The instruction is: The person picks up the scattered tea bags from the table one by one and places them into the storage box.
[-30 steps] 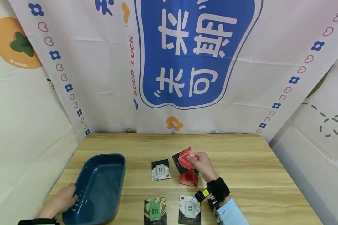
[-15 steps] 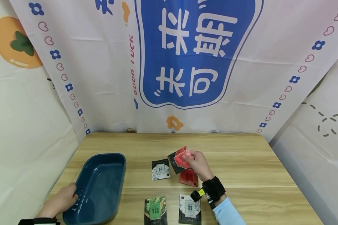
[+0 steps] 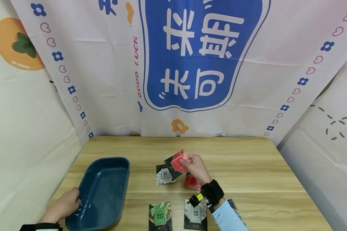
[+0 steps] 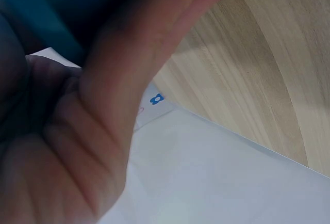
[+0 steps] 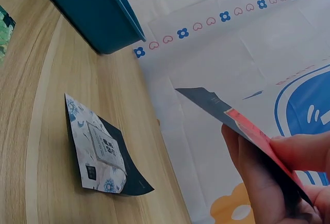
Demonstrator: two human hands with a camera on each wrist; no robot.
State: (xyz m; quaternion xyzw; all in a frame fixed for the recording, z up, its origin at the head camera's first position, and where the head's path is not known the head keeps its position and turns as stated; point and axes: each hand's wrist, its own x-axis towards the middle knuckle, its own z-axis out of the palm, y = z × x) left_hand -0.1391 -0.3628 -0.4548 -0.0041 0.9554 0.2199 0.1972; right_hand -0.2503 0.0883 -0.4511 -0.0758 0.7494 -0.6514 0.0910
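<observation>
My right hand [image 3: 198, 168] pinches a red-and-black sachet [image 3: 179, 161] between thumb and fingers, above the table's middle. In the right wrist view that sachet [image 5: 250, 131] is seen nearly edge-on. Partly covered beneath it lies a white-and-black sachet [image 3: 164, 177]. Another red sachet [image 3: 192, 183] rests on the table under my right wrist. On the left, my left hand [image 3: 62, 205] grips the near-left rim of a deep teal tray [image 3: 126, 179]. The left wrist view shows the thumb side of that hand against the tray's wall [image 4: 46, 15], close and blurred.
A green-and-black sachet [image 3: 160, 216] and a second white-and-black sachet [image 3: 195, 214] lie near the front. Another dark sachet [image 3: 235, 208] is partly hidden by my right sleeve. Behind the wooden table [image 3: 248, 160] hangs a printed cloth [image 3: 112, 96].
My right hand has moved left with the red-and-black sachet, which now overlaps the white-and-black one from the head view. The dark sachet by the sleeve shows more. My left hand stays on the tray.
</observation>
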